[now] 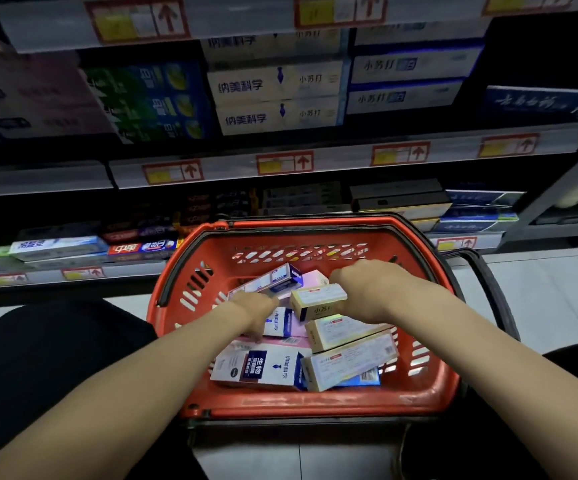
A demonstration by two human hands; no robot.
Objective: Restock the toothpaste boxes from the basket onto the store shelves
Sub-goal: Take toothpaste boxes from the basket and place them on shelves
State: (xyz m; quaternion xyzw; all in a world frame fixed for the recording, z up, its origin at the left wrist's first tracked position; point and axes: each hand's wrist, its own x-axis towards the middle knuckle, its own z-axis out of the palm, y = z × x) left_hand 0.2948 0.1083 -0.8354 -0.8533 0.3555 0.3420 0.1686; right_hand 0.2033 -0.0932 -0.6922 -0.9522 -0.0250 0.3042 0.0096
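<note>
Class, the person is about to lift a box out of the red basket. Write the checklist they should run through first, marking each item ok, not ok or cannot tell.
1. Right hand grips the cream box: ok, fingers curl round its end.
2. Left hand has a box: cannot tell; it lies on the pile.
3. Basket upright: ok.
4. Black handle clear of the lift: ok, folded down at the right rim.
5. Matching cream stack on the shelf: ok, it seems.
6. Room left in that stack: cannot tell.
</note>
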